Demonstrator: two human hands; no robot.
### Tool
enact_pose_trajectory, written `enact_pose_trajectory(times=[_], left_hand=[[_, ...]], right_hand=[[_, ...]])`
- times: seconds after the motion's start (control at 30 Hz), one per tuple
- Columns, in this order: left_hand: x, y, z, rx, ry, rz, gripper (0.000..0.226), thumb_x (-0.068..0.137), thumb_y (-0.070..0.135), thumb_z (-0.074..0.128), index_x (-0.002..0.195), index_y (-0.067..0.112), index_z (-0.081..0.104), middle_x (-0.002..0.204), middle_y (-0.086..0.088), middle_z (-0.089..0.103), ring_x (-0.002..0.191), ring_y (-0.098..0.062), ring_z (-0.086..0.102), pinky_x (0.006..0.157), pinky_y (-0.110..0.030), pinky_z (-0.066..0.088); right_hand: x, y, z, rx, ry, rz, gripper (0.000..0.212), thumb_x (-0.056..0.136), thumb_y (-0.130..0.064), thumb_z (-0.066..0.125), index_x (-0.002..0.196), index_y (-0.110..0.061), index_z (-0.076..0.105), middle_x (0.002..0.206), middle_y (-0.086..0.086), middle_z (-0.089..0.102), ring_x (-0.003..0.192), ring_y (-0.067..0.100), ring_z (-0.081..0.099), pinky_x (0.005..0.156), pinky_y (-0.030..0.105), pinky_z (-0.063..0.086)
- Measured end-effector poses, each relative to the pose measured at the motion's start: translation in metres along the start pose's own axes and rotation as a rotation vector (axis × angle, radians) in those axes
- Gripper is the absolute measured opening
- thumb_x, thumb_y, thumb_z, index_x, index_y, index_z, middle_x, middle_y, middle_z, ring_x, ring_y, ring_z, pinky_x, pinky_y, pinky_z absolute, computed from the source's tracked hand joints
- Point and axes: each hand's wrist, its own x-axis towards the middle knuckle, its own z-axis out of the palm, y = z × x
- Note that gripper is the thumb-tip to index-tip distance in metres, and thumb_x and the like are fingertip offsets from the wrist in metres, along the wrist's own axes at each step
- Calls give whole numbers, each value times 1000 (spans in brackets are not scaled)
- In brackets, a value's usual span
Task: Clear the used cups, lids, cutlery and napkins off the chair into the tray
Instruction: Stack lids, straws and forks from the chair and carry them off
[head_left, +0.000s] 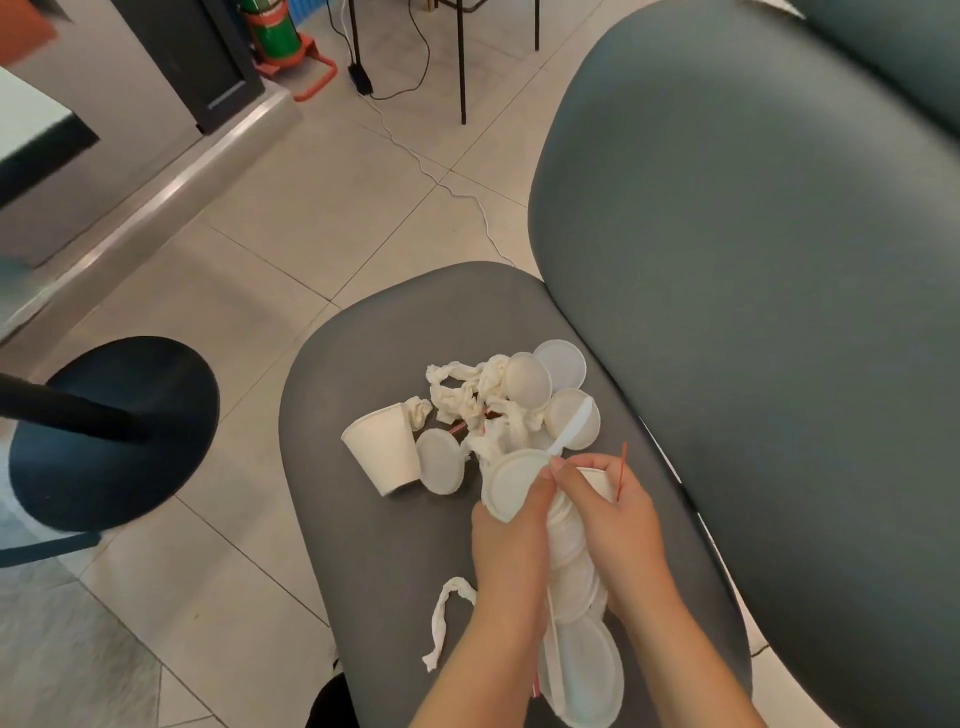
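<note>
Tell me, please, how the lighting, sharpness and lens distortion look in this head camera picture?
Head view: soft, even light, faint shadows; wide-angle bending curves the chair back; the black table base smears at the left edge; the paper cup is fairly sharp.

No readable text anywhere.

Blank white on the paper cup (383, 448), the lids (439, 461) and the crumpled napkins (457, 395); plain grey on the chair seat (374, 353) and backrest (753, 312); no legible label on the green cylinder (270, 31) at the top edge, too blurred and cropped to make out any print or number.
</note>
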Motion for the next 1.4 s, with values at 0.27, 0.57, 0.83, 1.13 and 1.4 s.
enact_pose_trajectory(times=[0.27,0.57,0.83,1.13,1.4], left_hand=[[-54,26,6,4,-10,77,42,81,29,75,116,10,62,106,-6,72,96,-20,71,89,-43,56],[-113,69,21,167,-16,304,42,78,40,75,112,21,60,99,7,71,93,-12,68,87,-37,54],[-162,101,30,290,-63,417,44,78,50,71,110,35,45,95,21,61,86,7,58,78,-18,46],[-192,156,25,388,-154,620,57,78,57,61,126,33,43,121,14,61,112,-12,58,98,-36,47],[-167,133,16,462,-180,529,61,79,54,62,131,30,41,125,9,61,116,-14,57,100,-36,45]], right_hand=[[-48,-49,-15,55,42,-75,19,79,-30,76,91,-19,68,86,-8,73,78,8,70,68,26,52],[-89,-110,-31,204,66,-192,12,84,-19,71,95,-16,67,80,-9,73,70,4,68,55,15,51],[-111,-146,-39,359,49,-247,4,87,-29,65,90,-29,68,82,-1,71,71,13,67,59,25,55],[-131,-202,-23,542,81,-378,8,96,-22,54,97,-21,61,77,-6,72,67,9,68,59,20,56],[-125,-168,-16,510,98,-302,25,96,-23,52,117,-9,55,86,7,64,73,18,62,66,31,52]])
